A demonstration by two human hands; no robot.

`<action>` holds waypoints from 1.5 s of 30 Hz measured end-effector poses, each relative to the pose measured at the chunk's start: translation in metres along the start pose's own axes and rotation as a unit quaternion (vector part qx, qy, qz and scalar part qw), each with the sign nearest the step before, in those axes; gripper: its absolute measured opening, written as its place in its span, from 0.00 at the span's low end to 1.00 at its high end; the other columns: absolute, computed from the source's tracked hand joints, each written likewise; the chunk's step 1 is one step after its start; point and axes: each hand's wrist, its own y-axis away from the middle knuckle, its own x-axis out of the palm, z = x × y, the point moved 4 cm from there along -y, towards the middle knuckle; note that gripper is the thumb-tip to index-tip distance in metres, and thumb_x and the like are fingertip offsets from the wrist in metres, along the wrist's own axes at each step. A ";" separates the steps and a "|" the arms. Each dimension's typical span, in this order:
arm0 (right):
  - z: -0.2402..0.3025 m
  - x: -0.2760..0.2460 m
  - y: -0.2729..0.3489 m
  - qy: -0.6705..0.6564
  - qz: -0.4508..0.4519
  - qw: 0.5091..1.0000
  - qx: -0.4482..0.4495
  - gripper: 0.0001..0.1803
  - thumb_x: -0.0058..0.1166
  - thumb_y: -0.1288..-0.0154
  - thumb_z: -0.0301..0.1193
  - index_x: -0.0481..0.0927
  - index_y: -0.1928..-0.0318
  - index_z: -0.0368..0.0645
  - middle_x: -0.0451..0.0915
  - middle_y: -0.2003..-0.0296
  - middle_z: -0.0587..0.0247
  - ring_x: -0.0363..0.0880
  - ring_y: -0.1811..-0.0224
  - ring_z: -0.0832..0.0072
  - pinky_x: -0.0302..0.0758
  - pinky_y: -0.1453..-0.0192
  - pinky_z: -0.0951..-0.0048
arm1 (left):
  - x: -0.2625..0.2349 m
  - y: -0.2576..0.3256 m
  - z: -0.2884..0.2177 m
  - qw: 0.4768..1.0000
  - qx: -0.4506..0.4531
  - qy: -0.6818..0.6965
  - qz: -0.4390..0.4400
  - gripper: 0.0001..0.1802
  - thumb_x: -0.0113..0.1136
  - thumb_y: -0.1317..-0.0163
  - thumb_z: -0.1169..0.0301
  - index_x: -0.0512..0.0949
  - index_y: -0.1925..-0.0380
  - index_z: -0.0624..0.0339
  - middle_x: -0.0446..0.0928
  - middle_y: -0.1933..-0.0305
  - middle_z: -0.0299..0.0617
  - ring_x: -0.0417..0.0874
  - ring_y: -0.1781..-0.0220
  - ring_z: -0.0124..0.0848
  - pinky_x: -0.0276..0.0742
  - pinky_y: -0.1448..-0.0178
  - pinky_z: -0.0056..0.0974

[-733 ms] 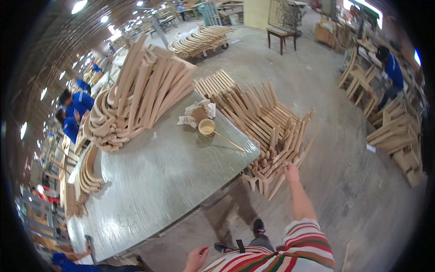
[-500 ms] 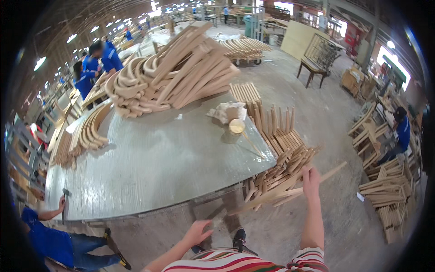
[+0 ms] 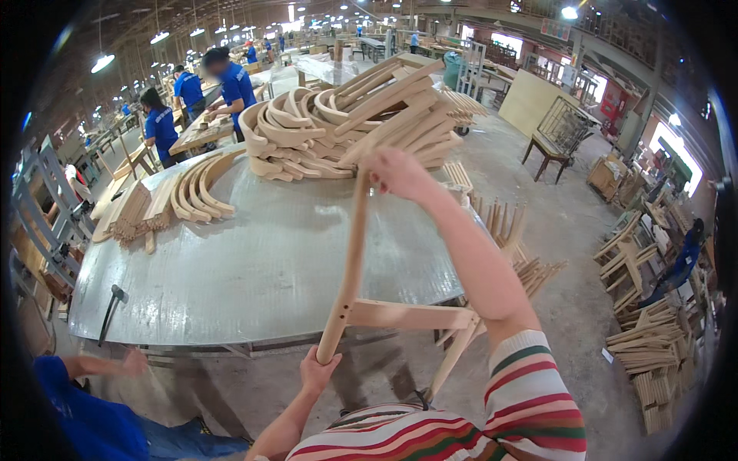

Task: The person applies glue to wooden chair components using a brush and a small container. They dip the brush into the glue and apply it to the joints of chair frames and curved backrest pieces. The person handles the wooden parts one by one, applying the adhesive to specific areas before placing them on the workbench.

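Note:
A pale wooden chair frame is held up in front of me, over the near edge of the table. Its long, slightly bent post has dark holes where a flat rail joins it, and a second leg slants down at the rail's far end. My left hand is closed round the post's lower end. Up at the top end, my right hand grips the post with bent fingers. My right forearm covers part of the table's right side.
The metal-topped table carries a heap of curved wooden parts, a smaller stack and a hammer. A co-worker's hand is at the near left. More wooden parts stand beyond the right edge.
The chair frame has been lifted from the pile at the right to in front of me. My left hand has closed on its lower end. The co-worker's hand has left the hammer.

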 end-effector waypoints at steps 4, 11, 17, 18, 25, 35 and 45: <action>0.011 0.102 0.000 0.032 0.056 0.997 -0.053 0.18 0.49 0.38 0.43 0.74 0.70 0.38 0.76 0.74 0.51 0.73 0.72 0.57 0.69 0.66 0.61 | -0.060 -0.007 0.043 0.996 -0.054 0.000 -0.075 0.17 0.68 0.56 0.67 0.73 0.69 0.63 0.77 0.79 0.42 0.78 0.79 0.33 0.73 0.74 0.37; -0.154 0.145 0.092 0.056 0.050 0.996 0.057 0.16 0.50 0.41 0.41 0.76 0.69 0.39 0.76 0.72 0.50 0.74 0.68 0.54 0.70 0.63 0.60 | -0.066 -0.059 0.056 0.960 -0.242 0.129 0.062 0.13 0.63 0.54 0.74 0.70 0.70 0.64 0.71 0.83 0.37 0.73 0.85 0.27 0.71 0.81 0.34; -0.228 0.123 0.159 0.183 -0.106 0.976 0.048 0.14 0.58 0.49 0.36 0.76 0.62 0.45 0.72 0.56 0.59 0.66 0.48 0.56 0.64 0.47 0.57 | -0.075 -0.144 0.017 0.971 -0.022 -0.223 -0.089 0.26 0.62 0.51 0.68 0.69 0.52 0.65 0.71 0.55 0.52 0.72 0.53 0.41 0.68 0.49 0.46; -0.235 0.119 0.167 0.184 -0.084 0.976 0.082 0.16 0.59 0.49 0.36 0.76 0.61 0.44 0.71 0.54 0.59 0.64 0.46 0.56 0.62 0.45 0.55 | -0.076 -0.173 -0.010 0.949 0.053 -0.289 -0.119 0.28 0.62 0.50 0.67 0.68 0.49 0.63 0.68 0.49 0.53 0.67 0.46 0.45 0.62 0.42 0.48; -0.273 0.120 0.176 0.026 -0.147 0.978 0.147 0.16 0.59 0.50 0.32 0.75 0.61 0.40 0.73 0.58 0.54 0.69 0.53 0.57 0.68 0.49 0.60 | 0.006 -0.408 -0.256 0.852 0.423 -0.305 -0.051 0.24 0.58 0.51 0.69 0.69 0.52 0.59 0.71 0.53 0.49 0.68 0.48 0.47 0.65 0.45 0.48; -0.327 0.084 0.148 -0.148 -0.205 0.938 0.236 0.10 0.55 0.45 0.28 0.76 0.61 0.38 0.75 0.67 0.55 0.75 0.65 0.66 0.73 0.61 0.69 | 0.137 -0.603 -0.400 0.858 0.312 -0.391 -0.117 0.27 0.53 0.48 0.66 0.65 0.45 0.57 0.72 0.47 0.50 0.71 0.44 0.48 0.68 0.43 0.50; -0.372 0.053 0.175 -0.136 -0.241 0.891 0.360 0.08 0.53 0.42 0.26 0.77 0.63 0.35 0.78 0.75 0.63 0.75 0.72 0.80 0.72 0.65 0.79 | 0.120 -0.645 -0.434 0.882 0.251 -0.302 -0.259 0.14 0.54 0.49 0.64 0.75 0.61 0.54 0.79 0.62 0.49 0.79 0.56 0.47 0.73 0.52 0.50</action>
